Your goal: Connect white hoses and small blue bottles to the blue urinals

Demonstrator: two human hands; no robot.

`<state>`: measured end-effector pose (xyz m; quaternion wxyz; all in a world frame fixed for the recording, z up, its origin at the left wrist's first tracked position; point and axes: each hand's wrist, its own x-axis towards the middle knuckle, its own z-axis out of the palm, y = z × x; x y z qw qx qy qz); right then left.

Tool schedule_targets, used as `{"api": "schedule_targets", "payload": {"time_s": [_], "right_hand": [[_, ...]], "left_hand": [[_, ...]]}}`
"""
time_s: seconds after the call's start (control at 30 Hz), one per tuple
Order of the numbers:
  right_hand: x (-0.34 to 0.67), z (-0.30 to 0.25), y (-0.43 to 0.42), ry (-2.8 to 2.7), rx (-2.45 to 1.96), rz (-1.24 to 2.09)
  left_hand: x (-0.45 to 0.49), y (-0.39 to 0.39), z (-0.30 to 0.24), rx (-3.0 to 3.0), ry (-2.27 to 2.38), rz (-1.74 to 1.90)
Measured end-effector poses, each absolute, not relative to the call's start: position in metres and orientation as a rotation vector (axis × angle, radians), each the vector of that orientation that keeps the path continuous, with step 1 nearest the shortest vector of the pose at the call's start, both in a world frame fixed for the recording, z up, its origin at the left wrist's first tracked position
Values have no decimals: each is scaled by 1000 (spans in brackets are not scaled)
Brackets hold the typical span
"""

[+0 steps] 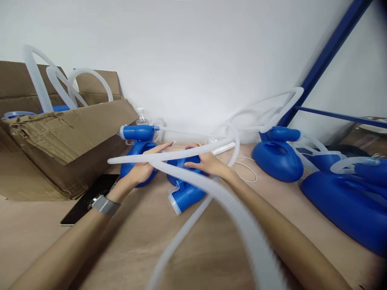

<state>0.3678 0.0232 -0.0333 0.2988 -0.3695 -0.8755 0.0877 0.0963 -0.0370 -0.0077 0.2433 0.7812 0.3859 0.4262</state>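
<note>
My left hand (144, 166) reaches forward with fingers stretched out, lying under a white corrugated hose (169, 156) and against a blue plastic container (136, 159) with a capped neck. My right hand (205, 162) rests with fingers curled on a second blue container (185, 194) lying on its side on the wooden table (127, 249). The hose runs across both hands and sweeps down toward the camera, blurred at the bottom. A metal watch band sits on my left wrist.
An open cardboard box (66, 141) at left holds more white hoses and blue parts. A black phone (87, 199) lies beside it. Several blue containers (278, 157) with hoses stand at right, near a blue metal rack (326, 52). A white power strip (223, 149) lies by the wall.
</note>
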Motion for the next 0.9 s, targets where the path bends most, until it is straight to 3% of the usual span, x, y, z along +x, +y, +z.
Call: {"api": "schedule_targets", "payload": {"time_s": [0.67, 0.9], "right_hand": [[384, -16, 18, -2280, -881, 741], [398, -10, 2, -2281, -944, 761]], "left_hand": [[113, -41, -23, 2036, 946, 1224], [118, -38, -29, 2054, 810, 1155]]}}
